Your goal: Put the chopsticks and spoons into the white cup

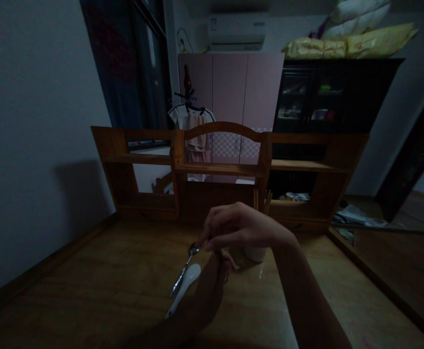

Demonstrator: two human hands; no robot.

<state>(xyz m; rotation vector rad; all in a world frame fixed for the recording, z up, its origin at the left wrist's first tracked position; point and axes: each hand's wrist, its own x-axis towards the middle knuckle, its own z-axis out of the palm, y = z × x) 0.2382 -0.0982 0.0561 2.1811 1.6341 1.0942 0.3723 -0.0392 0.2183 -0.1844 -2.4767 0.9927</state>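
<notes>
My right hand reaches in from the right with the wrist bent and the fingers curled down. Its thumb and index finger come together at the bowl of a shiny metal spoon, whose handle slants toward me. Below and partly behind it is my left hand, palm side turned up, fingers stretched to the right and nothing seen in them. A white soup spoon lies beside the metal one, close to my left forearm. Behind my right hand stands a pale cup, mostly covered, with chopsticks rising above it.
The wooden tabletop carries a low wooden shelf unit along its far edge. A white wall borders the left side. Farther back are a pink wardrobe, a dark cabinet and a coat stand with clothes.
</notes>
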